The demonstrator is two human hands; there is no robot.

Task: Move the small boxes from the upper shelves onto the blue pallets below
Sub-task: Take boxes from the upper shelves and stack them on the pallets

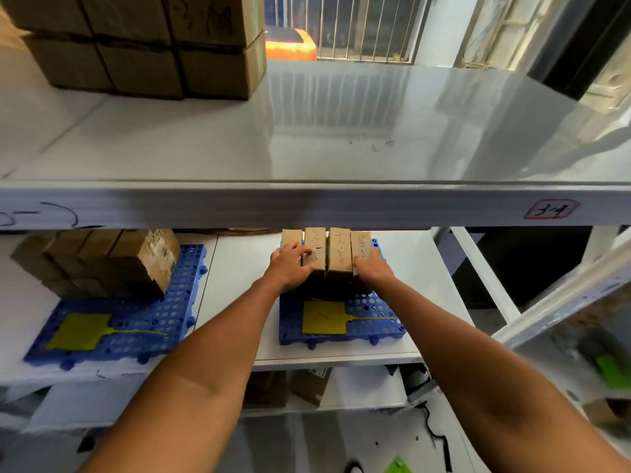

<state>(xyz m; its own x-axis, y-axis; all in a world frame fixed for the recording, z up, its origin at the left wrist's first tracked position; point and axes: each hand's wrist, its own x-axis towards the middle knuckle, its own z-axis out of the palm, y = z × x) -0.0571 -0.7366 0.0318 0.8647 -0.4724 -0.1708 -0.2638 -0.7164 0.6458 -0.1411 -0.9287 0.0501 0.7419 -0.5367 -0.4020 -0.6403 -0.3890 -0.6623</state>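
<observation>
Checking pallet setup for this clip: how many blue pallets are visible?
2. The left blue pallet sits on the lower shelf under a box stack; the right blue pallet holds the boxes both hands press. Others may be hidden.

Window glare on shelf; edges warped, soft

A stockroom or small warehouse, shown by white metal shelving with a handwritten bay label above the hands, stacked cardboard cartons upper left, and blue plastic pallets under them.
</observation>
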